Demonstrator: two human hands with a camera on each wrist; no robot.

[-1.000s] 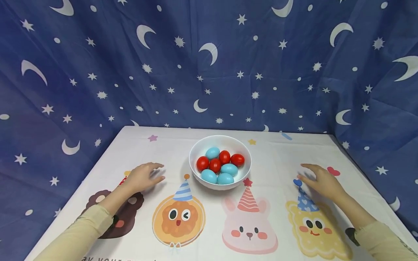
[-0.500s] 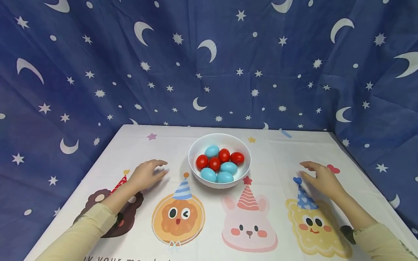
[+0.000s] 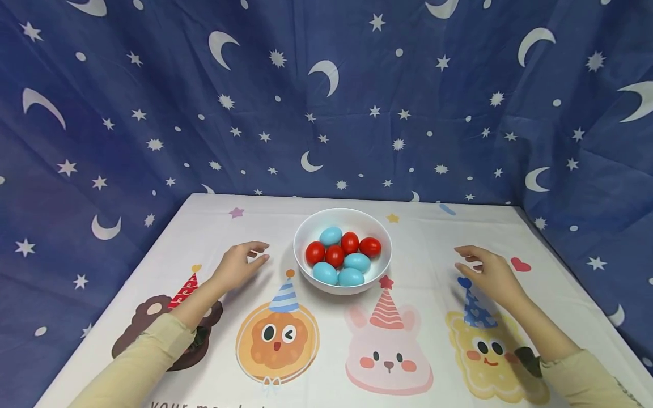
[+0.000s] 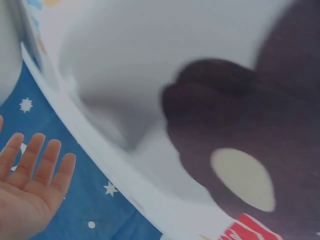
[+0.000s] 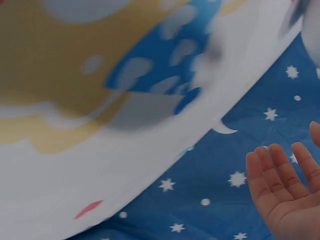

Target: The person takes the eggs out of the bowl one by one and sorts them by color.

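A white bowl [image 3: 307, 225] stands at the middle of the table with several red eggs [image 3: 349, 242] and blue eggs [image 3: 357, 262] inside. My left hand [image 3: 237, 265] hovers just left of the bowl, fingers relaxed and holding nothing. My right hand [image 3: 487, 272] hovers to the right of the bowl, also relaxed and holding nothing. In the left wrist view the left hand [image 4: 30, 190] shows straight fingers over blurred cloth. In the right wrist view the right hand [image 5: 287, 192] shows an open palm.
The table wears a white cloth [image 3: 433, 238] printed with cartoon animals in party hats [image 3: 386, 310]. A dark blue curtain with moons and stars [image 3: 326, 96] closes in the back and both sides.
Both hands have lifted slightly and drifted inward toward the bowl. The eggs and bowl have not moved.
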